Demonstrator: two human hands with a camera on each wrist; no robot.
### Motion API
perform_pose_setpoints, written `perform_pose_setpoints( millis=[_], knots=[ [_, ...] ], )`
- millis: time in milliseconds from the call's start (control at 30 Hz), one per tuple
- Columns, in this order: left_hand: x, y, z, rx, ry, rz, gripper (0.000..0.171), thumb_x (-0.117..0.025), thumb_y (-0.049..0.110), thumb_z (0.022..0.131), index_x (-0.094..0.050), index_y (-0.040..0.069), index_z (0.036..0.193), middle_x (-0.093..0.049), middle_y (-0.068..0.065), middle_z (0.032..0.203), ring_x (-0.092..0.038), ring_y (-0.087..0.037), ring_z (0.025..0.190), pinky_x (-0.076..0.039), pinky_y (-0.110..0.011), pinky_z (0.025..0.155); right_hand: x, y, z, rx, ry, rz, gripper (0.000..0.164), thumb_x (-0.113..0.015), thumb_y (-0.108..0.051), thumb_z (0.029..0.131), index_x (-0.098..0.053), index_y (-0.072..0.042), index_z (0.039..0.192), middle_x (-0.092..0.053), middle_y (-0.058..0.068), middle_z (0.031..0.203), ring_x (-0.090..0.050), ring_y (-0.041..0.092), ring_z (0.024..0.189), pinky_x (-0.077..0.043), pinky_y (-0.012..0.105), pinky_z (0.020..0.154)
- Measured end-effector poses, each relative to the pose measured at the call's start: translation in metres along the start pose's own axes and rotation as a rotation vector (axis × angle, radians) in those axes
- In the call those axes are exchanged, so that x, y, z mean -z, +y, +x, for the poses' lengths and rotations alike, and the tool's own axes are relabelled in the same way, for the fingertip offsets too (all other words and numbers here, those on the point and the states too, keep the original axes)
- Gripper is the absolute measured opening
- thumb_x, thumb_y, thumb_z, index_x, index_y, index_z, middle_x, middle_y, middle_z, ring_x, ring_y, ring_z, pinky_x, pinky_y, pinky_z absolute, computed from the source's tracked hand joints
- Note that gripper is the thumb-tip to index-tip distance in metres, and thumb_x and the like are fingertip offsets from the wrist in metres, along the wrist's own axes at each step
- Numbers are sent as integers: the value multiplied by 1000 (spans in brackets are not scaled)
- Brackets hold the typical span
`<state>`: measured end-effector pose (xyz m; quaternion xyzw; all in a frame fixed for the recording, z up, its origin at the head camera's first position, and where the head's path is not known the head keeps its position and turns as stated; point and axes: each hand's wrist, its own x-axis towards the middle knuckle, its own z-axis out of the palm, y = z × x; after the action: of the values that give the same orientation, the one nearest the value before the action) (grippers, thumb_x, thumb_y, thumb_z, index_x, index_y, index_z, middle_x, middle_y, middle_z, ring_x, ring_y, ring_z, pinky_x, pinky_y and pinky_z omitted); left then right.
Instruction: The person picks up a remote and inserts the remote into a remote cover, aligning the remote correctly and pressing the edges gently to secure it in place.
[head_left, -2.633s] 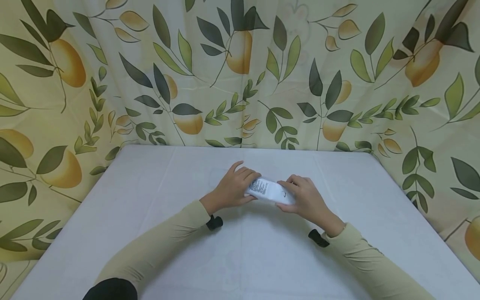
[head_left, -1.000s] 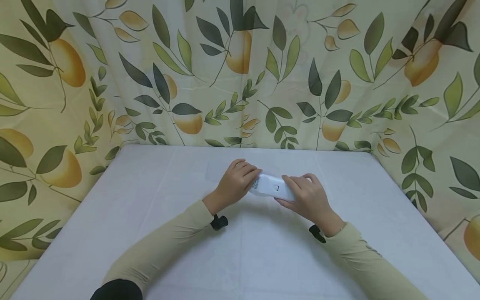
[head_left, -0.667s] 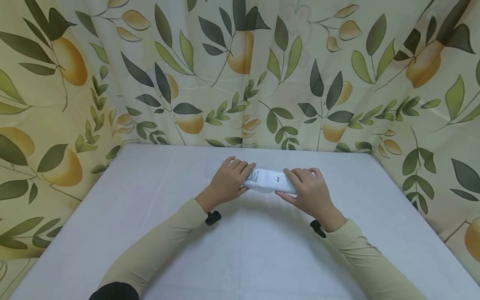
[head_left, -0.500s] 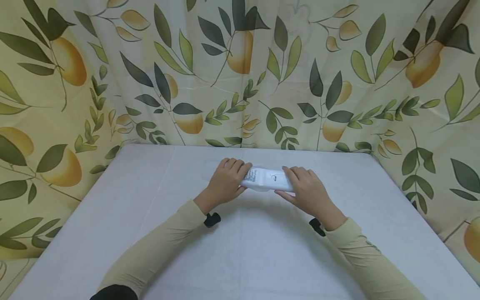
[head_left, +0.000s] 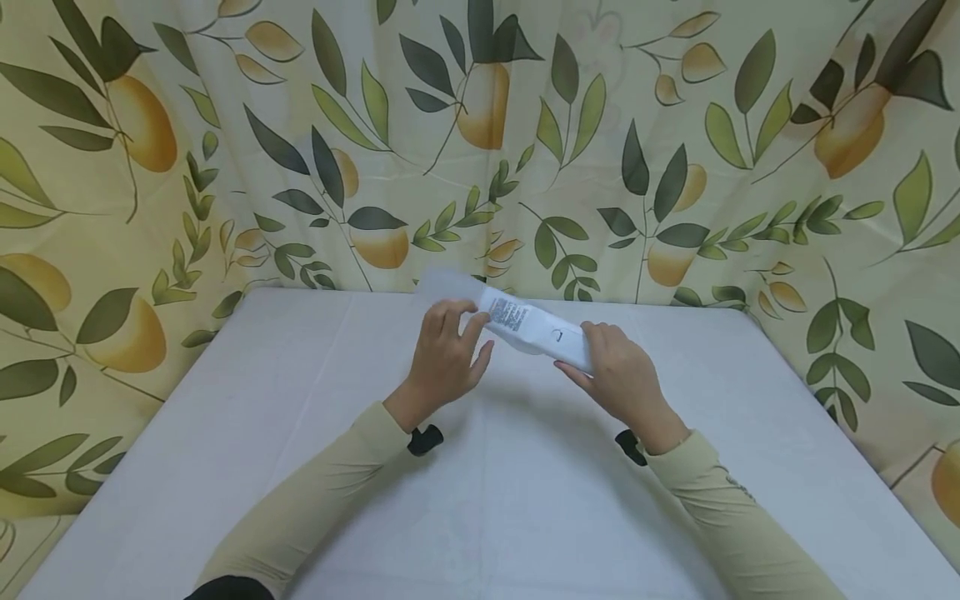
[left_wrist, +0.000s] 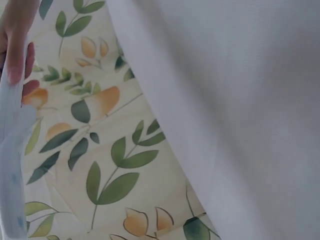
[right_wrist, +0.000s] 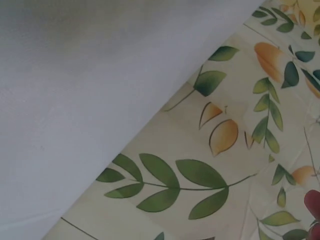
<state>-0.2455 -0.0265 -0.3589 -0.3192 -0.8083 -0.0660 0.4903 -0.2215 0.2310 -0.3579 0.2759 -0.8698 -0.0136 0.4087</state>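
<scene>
As right grip (head_left: 618,371) clasps its end, white package (head_left: 536,330), slanting

The left arm (head_left: 307,508) and right arm (head_left: 738,517), sleeved to the wrists (head_left: 405,406), reach forward and slant in toward each other. The left hand (head_left: 442,357) is raised, its fingers (head_left: 437,317) loosely bent and its thumb (head_left: 482,362) standing clear of the index finger (head_left: 473,331). The right hand (head_left: 624,373), its back turned up, grips with the fingers (head_left: 600,337) close together and curled over, the thumb (head_left: 574,376) stretched out below them (most of the fingertips are hidden in the head view). The two hands are near each other but apart.
</scene>
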Motion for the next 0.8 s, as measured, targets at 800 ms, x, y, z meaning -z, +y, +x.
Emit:
perform_pose_setpoints(
  millis=[800],
  knots=[
    [-5, 25, 1, 35, 21, -108, 20, -70, 14, 77, -60, 11, 60, -55, 3, 48, -43, -8, 42, -33, -18, 42, 5, -21, 11, -21, 132, -45, 66, -84, -40, 62, -56, 7, 100, -64, 21, 79, -61, 31, 60, -52, 38, 50]
  ],
)
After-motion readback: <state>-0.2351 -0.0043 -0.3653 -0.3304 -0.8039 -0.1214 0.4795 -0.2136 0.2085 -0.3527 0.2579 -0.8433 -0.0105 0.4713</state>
